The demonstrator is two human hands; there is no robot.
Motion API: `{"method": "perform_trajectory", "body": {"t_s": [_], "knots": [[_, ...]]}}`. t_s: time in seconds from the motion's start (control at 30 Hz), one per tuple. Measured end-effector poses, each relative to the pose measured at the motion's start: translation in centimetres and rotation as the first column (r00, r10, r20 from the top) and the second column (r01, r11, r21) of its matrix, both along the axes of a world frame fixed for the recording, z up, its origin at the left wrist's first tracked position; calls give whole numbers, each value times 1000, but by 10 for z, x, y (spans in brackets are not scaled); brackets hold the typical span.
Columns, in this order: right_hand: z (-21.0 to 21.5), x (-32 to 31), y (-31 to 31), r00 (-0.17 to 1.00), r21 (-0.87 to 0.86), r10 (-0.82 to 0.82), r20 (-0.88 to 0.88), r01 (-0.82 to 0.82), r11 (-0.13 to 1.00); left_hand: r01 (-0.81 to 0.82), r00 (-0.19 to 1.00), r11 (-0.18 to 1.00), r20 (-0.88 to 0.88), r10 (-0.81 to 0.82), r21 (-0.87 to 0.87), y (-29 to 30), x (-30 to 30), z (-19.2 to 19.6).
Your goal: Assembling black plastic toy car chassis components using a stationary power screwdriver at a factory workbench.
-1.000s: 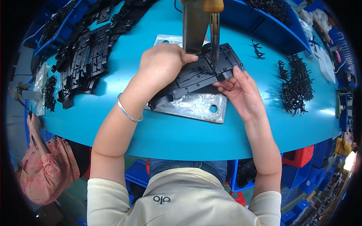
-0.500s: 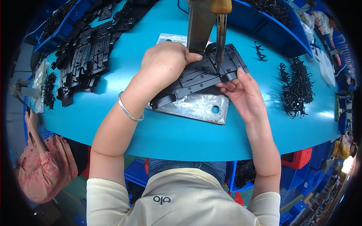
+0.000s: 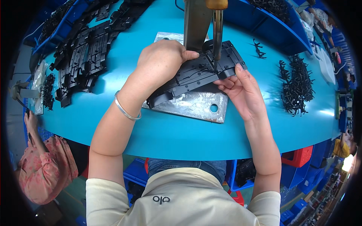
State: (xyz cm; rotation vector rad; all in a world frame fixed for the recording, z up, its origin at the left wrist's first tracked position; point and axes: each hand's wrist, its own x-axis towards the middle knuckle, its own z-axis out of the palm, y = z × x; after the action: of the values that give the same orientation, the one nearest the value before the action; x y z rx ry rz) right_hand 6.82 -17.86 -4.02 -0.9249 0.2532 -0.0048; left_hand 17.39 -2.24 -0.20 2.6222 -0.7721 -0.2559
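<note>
Two bare hands steady a black plastic panel [image 3: 196, 73] under the tip of a vertical press tool [image 3: 217, 35] at a blue workbench [image 3: 181, 132].

The left hand [image 3: 162, 62] lies clamped over the panel's upper left part, fingers curled down on it, a silver bangle [image 3: 126, 110] at the wrist. The right hand [image 3: 241, 92] cups the panel's lower right edge, thumb on top and fingers beneath. The panel rests tilted on a grey metal plate [image 3: 196, 105] with a round hole, directly beneath the tool's rod, which meets it near the right end. Doing this step well appears to call for holding the panel flat and still, and keeping fingertips away from the rod's tip. More black panels [image 3: 81, 56] are stacked to the left; a heap of small black clips [image 3: 296, 84] lies to the right.
</note>
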Motion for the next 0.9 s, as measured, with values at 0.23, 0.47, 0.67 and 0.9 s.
{"method": "perform_trajectory", "body": {"t_s": [0.23, 0.47, 0.67, 0.9], "knots": [[1, 1, 1, 1000, -11, 4, -2, -4, 1000, -28, 999, 1000, -35, 28, -11, 0, 0, -2], [0, 4, -1, 1000, -23, 17, 17, -17, 1000, -29, 997, 1000, -66, 30, 11, -1, 2, 1], [13, 7, 3, 1000, -42, -27, -10, 26, 999, -27, 998, 1000, -61, 27, 3, -1, 1, 2], [-4, -6, -11, 994, -70, 58, -88, -64, 995, 47, 992, 999, -118, -48, -10, 3, -13, -6]]}}
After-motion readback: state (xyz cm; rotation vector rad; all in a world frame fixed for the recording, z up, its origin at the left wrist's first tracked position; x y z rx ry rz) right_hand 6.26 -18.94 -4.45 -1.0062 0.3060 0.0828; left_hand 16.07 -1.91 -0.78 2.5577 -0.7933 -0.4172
